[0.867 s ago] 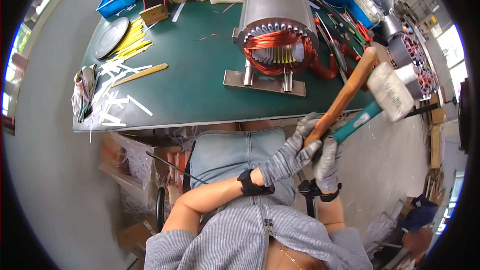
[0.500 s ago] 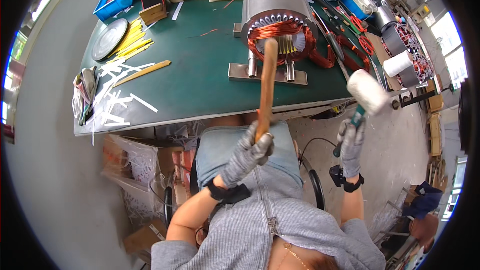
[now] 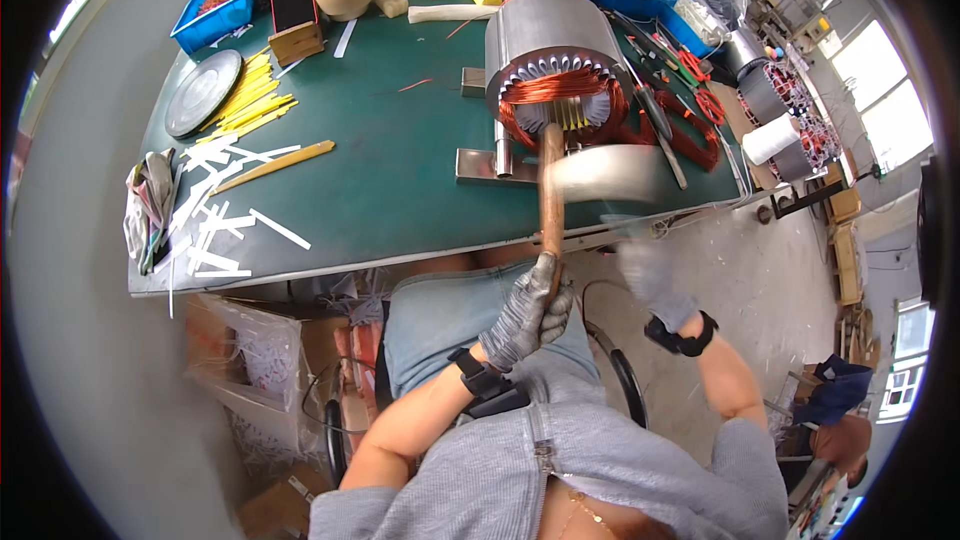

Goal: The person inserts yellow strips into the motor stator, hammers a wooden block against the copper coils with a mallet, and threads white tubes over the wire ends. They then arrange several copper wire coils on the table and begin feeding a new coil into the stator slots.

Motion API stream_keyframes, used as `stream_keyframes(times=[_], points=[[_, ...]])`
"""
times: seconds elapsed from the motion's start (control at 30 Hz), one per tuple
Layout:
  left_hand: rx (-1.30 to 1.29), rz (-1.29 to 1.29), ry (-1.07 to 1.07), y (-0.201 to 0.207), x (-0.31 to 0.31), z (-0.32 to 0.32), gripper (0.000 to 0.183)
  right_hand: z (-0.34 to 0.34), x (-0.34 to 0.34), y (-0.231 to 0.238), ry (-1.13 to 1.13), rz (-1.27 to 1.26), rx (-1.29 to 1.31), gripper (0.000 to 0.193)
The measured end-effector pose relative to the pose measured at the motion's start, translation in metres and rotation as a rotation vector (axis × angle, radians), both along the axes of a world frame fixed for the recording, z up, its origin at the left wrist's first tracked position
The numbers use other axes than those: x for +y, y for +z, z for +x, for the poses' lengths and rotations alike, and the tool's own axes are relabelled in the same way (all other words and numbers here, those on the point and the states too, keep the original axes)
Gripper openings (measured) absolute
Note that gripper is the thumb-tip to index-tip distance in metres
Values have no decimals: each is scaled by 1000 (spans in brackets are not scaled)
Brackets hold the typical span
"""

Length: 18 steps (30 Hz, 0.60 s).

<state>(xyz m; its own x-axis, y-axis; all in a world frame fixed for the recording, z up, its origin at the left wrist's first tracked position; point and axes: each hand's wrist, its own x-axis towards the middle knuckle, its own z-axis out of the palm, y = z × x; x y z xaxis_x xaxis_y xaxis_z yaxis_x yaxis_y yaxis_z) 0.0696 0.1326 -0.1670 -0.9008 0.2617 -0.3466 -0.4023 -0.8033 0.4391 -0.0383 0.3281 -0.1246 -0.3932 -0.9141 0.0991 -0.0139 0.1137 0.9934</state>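
The left hand [image 3: 530, 310] is closed around the lower part of a wooden stick [image 3: 552, 200]; its upper end is before the stator [image 3: 553, 30], contact I cannot tell. The right hand [image 3: 655, 278], blurred, seems to grip a mallet [image 3: 612, 175], whose white head is by the stick. The stator, with copper coils [image 3: 560, 87], stands behind the front edge of the surface [image 3: 390, 170]. I judge the step as tapping; the next move calls for a steady stick.

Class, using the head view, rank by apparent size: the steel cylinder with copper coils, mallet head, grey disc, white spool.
1. Steel cylinder
2. Mallet head and grey disc: unsure, as the mallet head is motion-blurred
3. White spool
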Motion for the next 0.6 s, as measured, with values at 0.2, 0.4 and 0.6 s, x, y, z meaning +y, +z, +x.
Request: stream_keyframes(times=[0.2,0.4,0.6], points=[[-4,-37,-28,5,-10,17,49,0,27,100,304,-1028,-1095,25],[89,-151,-64,-4,-35,20,45,3,-8,-51,126,-1392,-1534,17],[752,-1826,611,39,-100,-10,61,-17,-60,33,303,-2225,-1667,31]])
